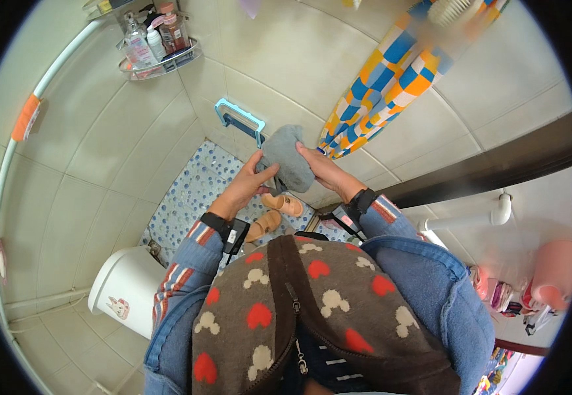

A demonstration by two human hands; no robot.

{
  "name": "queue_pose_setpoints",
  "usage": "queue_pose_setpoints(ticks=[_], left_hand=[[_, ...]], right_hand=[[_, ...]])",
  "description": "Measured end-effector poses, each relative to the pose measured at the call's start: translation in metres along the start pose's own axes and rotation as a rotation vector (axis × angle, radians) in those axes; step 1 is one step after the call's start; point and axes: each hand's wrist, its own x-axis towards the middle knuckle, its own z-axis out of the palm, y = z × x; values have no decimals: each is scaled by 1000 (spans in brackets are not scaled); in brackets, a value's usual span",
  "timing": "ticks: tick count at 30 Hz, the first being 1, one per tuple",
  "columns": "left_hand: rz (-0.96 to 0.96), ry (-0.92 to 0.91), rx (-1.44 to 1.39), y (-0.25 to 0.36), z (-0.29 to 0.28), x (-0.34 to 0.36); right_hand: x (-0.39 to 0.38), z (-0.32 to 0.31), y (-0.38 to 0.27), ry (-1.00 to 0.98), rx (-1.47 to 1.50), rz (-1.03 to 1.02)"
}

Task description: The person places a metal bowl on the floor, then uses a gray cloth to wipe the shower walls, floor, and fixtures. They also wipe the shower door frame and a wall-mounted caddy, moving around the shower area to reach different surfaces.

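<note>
My left hand [249, 181] grips the left side of a grey cloth [288, 158], with its thumb over the fabric. My right hand [320, 168] holds the cloth's right side, fingers pressed to it. A light and dark blue plastic frame [246, 117] shows just beyond the cloth to the upper left; I cannot tell whether it touches the cloth or is held. A checkered orange, blue and white curtain [381, 82] hangs close to the right of my right hand. Tan slippers [263, 227] are on the blue dotted floor [177, 191] below my hands.
A wire corner shelf [141, 74] with several bottles is at upper left, beside a white rail [46, 85]. A white lidded container [121, 286] stands at lower left. A dark edge [444, 171], white pipe [499, 210] and pink container [552, 270] are at right.
</note>
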Motion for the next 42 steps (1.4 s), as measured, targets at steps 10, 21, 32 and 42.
queue_pose_setpoints(ticks=[10, 21, 32, 42], left_hand=[[184, 405, 109, -19, -57, 35], [194, -153, -427, 52, 29, 83], [696, 641, -25, 73, -16, 174], [823, 1023, 329, 71, -23, 270]], right_hand=[[26, -26, -24, 422, -265, -338], [-5, 25, -109, 140, -523, -573], [-65, -62, -117, 716, -1528, -897], [-80, -103, -90, 853, -1860, -694]])
